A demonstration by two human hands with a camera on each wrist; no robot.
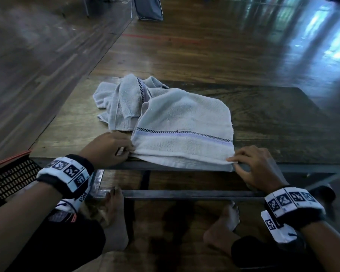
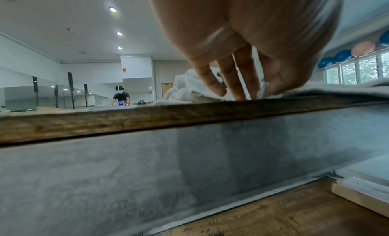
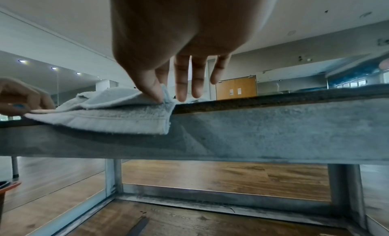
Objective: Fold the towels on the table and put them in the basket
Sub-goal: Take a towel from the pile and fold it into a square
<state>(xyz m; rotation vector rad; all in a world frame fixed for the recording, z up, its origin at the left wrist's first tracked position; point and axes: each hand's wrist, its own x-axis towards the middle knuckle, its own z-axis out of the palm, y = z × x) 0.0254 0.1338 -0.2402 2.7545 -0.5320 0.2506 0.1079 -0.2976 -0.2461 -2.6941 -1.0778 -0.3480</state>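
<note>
A pale towel (image 1: 185,122) with a checked and lilac stripe lies folded over at the near edge of the wooden table (image 1: 273,118); its lower layer hangs slightly over the edge (image 3: 118,121). My left hand (image 1: 114,148) pinches its near left corner, my right hand (image 1: 241,161) pinches the near right corner between thumb and forefinger (image 3: 156,93), the other fingers straight. A second, crumpled towel (image 1: 124,99) lies behind it at the left (image 2: 185,84). The black mesh basket (image 1: 10,179) with an orange rim sits low at the left.
The table stands on a grey metal frame (image 3: 252,133) with a low crossbar (image 1: 185,193). My bare feet (image 1: 224,222) are under its near edge. Wooden floor lies all around; the table's right half is bare.
</note>
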